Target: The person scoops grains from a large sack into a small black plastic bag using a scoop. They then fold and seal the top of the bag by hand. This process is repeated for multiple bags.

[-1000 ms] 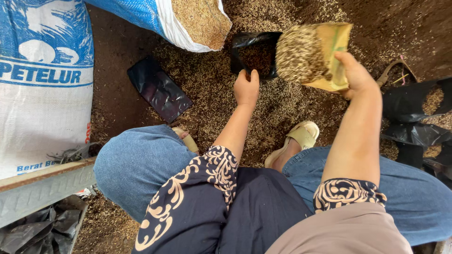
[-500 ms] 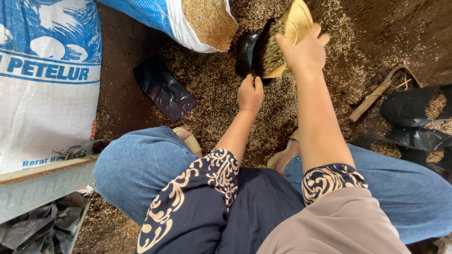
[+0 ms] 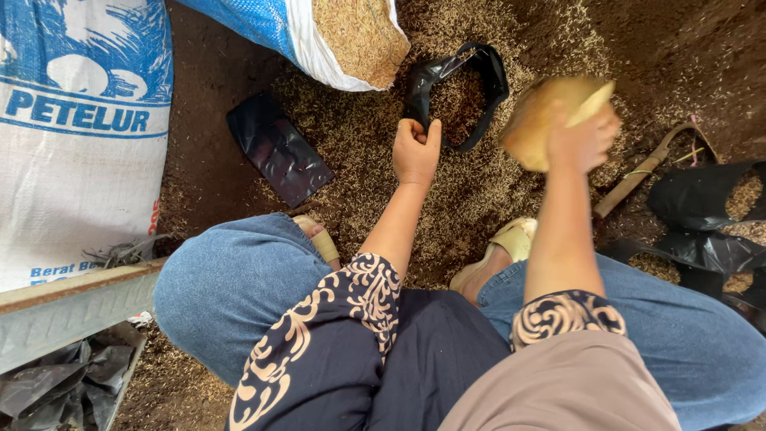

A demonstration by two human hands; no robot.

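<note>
Your right hand (image 3: 581,137) has drawn the yellow scoop (image 3: 550,116) back from the mouth of the small black bag (image 3: 459,92); a half second ago the scoop was tipped over that opening, and a second ago it was raised to the bag's right, heaped with husk; it now sits clear of the bag, just to its right, blurred with motion, and whether any husk remains in it cannot be told; your fingers are wrapped closed about the scoop. Your left hand (image 3: 416,150) is unchanged in place; it is closed in a pinch on the near rim of the black bag, holding the mouth open. The bag stands on the husk-strewn floor (image 3: 359,172), open-mouthed, with husk visible inside; in my judgement one charge has just gone in and the bag is only partly full. Left of the bag lies a flat empty black bag (image 3: 278,150); above and left of it lies an open blue-and-white sack (image 3: 335,32) of husk; to its right lie a wooden-handled tool (image 3: 638,175) and further filled black bags (image 3: 706,199).
</note>
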